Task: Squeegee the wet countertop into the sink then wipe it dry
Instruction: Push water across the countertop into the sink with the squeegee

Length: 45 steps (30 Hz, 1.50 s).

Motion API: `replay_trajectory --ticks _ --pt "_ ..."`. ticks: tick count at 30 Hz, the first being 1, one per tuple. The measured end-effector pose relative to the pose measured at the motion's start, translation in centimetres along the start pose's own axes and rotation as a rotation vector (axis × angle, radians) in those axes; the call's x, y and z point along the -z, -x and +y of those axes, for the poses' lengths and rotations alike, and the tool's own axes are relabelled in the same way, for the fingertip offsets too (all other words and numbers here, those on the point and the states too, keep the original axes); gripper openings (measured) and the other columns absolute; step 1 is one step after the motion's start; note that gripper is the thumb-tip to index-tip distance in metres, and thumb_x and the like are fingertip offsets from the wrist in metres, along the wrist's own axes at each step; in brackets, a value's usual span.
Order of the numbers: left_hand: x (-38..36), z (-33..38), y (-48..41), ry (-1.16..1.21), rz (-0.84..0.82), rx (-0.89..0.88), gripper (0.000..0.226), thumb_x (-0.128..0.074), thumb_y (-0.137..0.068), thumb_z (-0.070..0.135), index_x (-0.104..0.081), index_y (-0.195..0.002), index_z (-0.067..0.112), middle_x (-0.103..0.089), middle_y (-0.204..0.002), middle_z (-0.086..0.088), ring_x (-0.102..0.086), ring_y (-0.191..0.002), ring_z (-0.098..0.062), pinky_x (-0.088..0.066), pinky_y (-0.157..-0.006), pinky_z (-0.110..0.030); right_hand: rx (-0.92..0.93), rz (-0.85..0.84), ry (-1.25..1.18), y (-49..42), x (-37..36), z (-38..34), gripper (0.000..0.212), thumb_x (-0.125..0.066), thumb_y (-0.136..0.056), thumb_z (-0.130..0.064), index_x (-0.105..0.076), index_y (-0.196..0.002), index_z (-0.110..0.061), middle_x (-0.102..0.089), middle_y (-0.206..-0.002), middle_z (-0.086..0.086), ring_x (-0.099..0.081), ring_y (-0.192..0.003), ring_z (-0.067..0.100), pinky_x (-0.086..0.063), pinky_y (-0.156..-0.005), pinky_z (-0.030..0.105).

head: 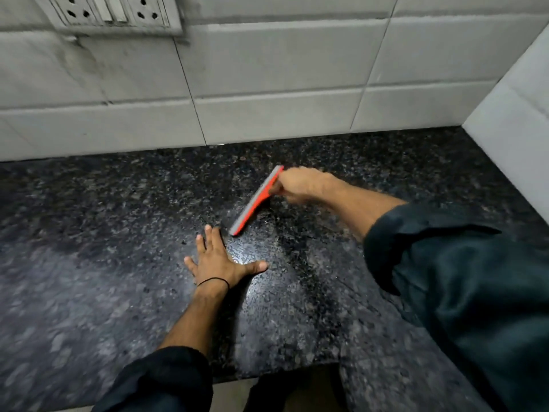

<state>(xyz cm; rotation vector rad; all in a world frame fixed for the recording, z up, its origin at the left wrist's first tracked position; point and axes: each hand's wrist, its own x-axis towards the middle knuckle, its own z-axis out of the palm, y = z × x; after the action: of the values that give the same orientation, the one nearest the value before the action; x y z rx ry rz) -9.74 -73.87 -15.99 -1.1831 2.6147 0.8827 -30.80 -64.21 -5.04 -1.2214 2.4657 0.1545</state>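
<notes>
Here the right hand (300, 184) grips the squeegee (256, 200) on the countertop (118, 233).

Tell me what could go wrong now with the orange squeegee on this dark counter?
The left hand lies flat beside the near end of the orange plastic squeegee; a sweep could strike its fingers. No sink is in view, so water may run off the front edge of the speckled black stone countertop.

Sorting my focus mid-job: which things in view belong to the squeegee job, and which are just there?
In the job:
squeegee, held by right hand
wet countertop
left hand, flat on it

Just there:
wall sockets
wall tiles
</notes>
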Motion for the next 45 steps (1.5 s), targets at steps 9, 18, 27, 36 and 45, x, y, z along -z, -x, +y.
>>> replay_trajectory --ticks 9,18,27,36,45 --pt "1.1 -0.1 2.3 -0.002 -0.034 -0.114 0.139 -0.078 -0.049 0.075 -0.005 -0.156 0.025 0.000 -0.166 0.000 -0.003 -0.152 -0.024 -0.004 -0.117 -0.064 -0.097 -0.225 0.158 20.2 -4.0 13.5 0.053 -0.049 -0.094 -0.025 -0.045 -0.132 -0.063 -0.060 -0.134 -0.007 -0.060 -0.118 0.020 -0.046 -0.092 0.031" --pt "0.8 -3.6 6.4 -0.083 0.007 -0.058 0.138 -0.070 -0.048 0.083 -0.009 -0.156 0.023 0.004 -0.165 -0.003 0.003 -0.152 -0.027 -0.007 -0.117 -0.064 -0.197 -0.143 0.104 25.5 -4.1 14.9 0.049 -0.055 -0.091 -0.029 -0.052 -0.129 -0.058 -0.064 -0.128 -0.008 -0.063 -0.113 0.020 -0.050 -0.095 0.034" --pt "0.9 -7.6 9.2 -0.115 -0.002 0.184 0.151 -0.069 -0.045 0.085 0.002 -0.156 0.012 0.013 -0.163 -0.017 0.011 -0.150 -0.037 -0.004 -0.115 -0.067 0.056 0.050 -0.146 8.9 -2.7 -1.0 0.058 -0.039 -0.068 -0.047 -0.059 -0.122 -0.050 -0.072 -0.114 -0.003 -0.069 -0.103 0.023 -0.056 -0.089 0.040" --pt "1.0 -7.3 7.6 -0.137 0.002 0.218 0.156 -0.076 -0.038 0.082 -0.003 -0.155 0.008 0.006 -0.163 -0.019 0.005 -0.149 -0.041 -0.012 -0.111 -0.072 0.141 0.154 0.060 -1.7 -0.8 -13.9 0.040 -0.053 -0.090 -0.013 -0.063 -0.127 -0.024 -0.063 -0.129 0.005 -0.061 -0.118 0.030 -0.048 -0.093 0.038" --pt "1.9 -7.5 8.3 -0.122 -0.067 0.162 0.157 -0.076 -0.040 0.082 0.001 -0.156 0.008 0.010 -0.163 -0.017 0.008 -0.149 -0.041 -0.010 -0.112 -0.072 0.135 0.025 0.155 3.9 -1.2 -11.6 0.037 -0.057 -0.091 -0.024 -0.061 -0.127 -0.015 -0.063 -0.130 0.010 -0.061 -0.119 0.030 -0.049 -0.094 0.038"
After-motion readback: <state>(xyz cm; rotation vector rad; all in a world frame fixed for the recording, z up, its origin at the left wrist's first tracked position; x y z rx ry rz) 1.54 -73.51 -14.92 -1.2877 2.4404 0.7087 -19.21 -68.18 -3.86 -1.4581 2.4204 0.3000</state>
